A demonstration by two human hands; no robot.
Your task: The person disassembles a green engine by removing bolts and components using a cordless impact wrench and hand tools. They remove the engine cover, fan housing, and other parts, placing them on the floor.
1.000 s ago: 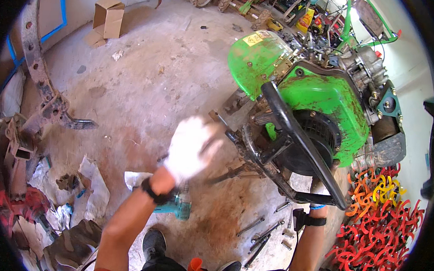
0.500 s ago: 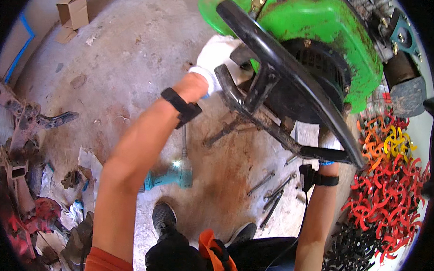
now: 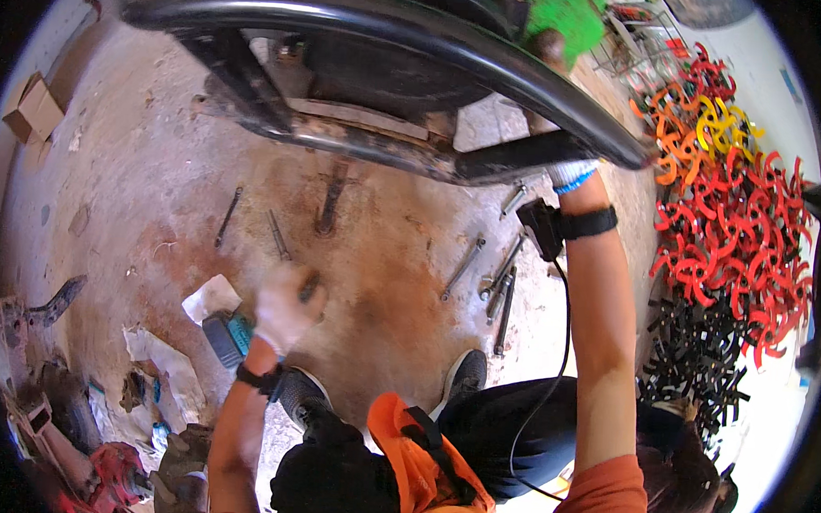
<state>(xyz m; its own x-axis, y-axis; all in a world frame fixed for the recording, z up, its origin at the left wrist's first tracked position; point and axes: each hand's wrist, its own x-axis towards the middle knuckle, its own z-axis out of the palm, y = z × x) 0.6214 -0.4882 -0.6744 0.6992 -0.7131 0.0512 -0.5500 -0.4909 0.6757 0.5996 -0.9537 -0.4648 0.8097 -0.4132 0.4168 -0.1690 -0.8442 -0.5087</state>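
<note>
White-gloved left hand (image 3: 284, 310) has neared the power tool (image 3: 229, 338).

Machine frame (image 3: 349, 16) at twelve o'clock, hands at eight and two.
From the view's middle, the left hand (image 3: 284, 307) is at eight, over or just beside the power tool (image 3: 227, 340); the right hand (image 3: 573, 172) is at two, partly behind the frame; hand tools (image 3: 506, 313) lie on the floor (image 3: 373, 264) toward four; the blade heap (image 3: 733, 218) runs from two to four, farther out; the box (image 3: 36, 109) sits at ten.
</note>
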